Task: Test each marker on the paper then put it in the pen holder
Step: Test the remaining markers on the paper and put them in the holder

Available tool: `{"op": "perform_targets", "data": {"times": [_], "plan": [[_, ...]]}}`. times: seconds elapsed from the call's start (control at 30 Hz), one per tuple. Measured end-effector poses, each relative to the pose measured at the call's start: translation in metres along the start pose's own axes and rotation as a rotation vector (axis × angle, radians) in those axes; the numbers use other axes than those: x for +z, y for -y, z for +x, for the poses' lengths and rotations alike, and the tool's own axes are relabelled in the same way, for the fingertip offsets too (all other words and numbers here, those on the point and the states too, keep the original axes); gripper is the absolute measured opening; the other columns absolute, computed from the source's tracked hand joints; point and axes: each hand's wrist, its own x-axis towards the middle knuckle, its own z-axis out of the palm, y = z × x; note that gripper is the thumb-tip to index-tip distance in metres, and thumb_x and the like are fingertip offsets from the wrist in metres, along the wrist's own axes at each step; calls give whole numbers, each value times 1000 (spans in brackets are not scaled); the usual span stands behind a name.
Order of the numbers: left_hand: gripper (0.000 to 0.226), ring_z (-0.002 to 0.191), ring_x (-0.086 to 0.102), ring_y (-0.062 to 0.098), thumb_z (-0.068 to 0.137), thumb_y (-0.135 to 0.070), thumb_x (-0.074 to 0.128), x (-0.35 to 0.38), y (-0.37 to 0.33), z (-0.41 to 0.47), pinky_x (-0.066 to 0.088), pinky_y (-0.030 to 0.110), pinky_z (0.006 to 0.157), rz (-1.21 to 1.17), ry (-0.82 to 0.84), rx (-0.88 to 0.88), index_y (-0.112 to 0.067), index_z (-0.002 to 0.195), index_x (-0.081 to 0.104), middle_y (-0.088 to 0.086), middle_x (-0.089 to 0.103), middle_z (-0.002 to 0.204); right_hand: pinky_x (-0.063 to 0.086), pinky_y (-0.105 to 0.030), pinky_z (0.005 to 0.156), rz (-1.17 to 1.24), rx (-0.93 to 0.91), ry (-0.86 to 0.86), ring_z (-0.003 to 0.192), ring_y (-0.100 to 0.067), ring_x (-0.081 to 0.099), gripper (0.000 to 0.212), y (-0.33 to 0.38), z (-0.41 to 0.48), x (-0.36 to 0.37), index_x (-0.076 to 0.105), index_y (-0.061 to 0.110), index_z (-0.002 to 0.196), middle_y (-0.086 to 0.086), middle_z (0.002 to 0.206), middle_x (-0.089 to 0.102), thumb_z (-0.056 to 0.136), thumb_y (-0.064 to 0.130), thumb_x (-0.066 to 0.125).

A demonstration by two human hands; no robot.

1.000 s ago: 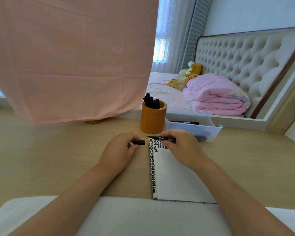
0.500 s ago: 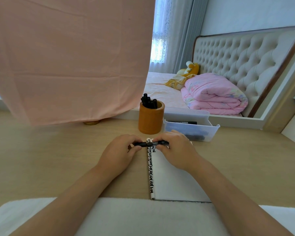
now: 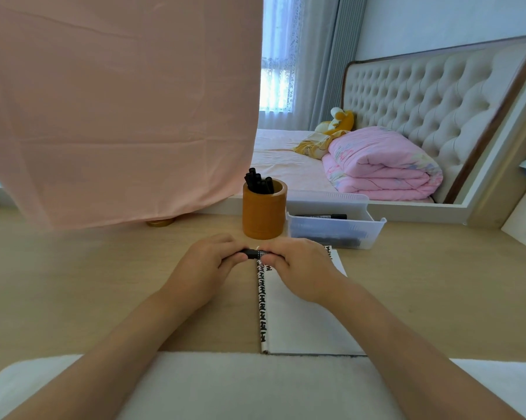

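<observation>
So from my feed, the black marker [image 3: 257, 254] sits level between both hands, right over the top edge of the paper [image 3: 304, 316], just in front of the pen holder [image 3: 264, 214]. My left hand [image 3: 204, 268] has its grip clenched on one end, my right hand [image 3: 301, 269] pinches the other. The holder already has several black markers [image 3: 258, 184] in it. Right of the holder there's a clear tray [image 3: 336, 231] with more, all on the worktop [image 3: 73, 283].
</observation>
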Motion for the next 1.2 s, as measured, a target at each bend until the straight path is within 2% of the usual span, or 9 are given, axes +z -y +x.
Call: {"op": "perform_targets", "data": {"times": [0.13,0.23,0.4,0.53,0.73,0.83,0.93,1.1,1.2], "plan": [[17,73,53,7,97,-26,58,-5,-5,-1,42,25,64,58,-12,91,-21,104,72,-12,58,82,45,-36,70,224,69,148,78,-16,57,20,3,-2,-5,67,32,102,2,79,62,102,35,48],[21,76,53,5,97,-32,55,-7,-3,0,43,24,66,58,-1,100,-22,107,72,-13,59,85,45,-37,71,305,82,185,78,-18,56,18,5,-2,-7,64,33,94,-1,79,61,102,32,48],[23,89,53,-2,96,-30,59,-8,-3,9,39,15,73,67,51,33,-34,118,65,-21,58,98,48,-32,85,289,140,158,96,-14,55,20,4,2,-10,63,29,115,4,103,55,103,32,48],[36,97,49,0,97,-32,56,-14,0,40,41,20,81,97,-18,-45,-34,133,52,-17,55,112,43,-25,73,343,262,49,86,-12,55,21,-10,11,-23,60,29,118,5,98,51,101,23,50],[38,119,47,19,98,-26,55,-4,2,110,39,32,102,-43,-216,-253,-22,136,50,-1,50,127,47,-25,72,446,342,-238,85,-8,59,15,-19,47,-62,66,23,110,10,93,63,96,19,61],[52,134,33,23,96,-32,56,10,3,127,27,32,107,-97,-197,-343,-24,145,39,4,42,142,50,-29,78,468,348,-345,90,-16,65,15,-23,76,-80,65,20,109,4,96,68,94,17,63],[68,139,27,24,93,-43,58,19,15,134,28,38,109,-104,-140,-410,-27,151,26,0,35,151,49,-29,75,456,321,-371,86,-20,68,13,-28,101,-91,64,19,104,0,92,70,93,11,62],[41,126,45,11,95,-37,58,24,33,132,36,31,98,-324,-158,-334,-29,134,47,-12,53,135,48,-21,68,482,277,-331,80,-17,72,14,-40,132,-93,68,19,99,0,91,74,91,7,65],[43,116,43,1,95,-30,60,27,34,133,32,24,94,-339,-195,-320,-30,136,47,-18,50,126,51,-24,76,406,257,-209,73,-10,69,13,-47,146,-80,75,19,100,6,88,74,90,15,67]]}}
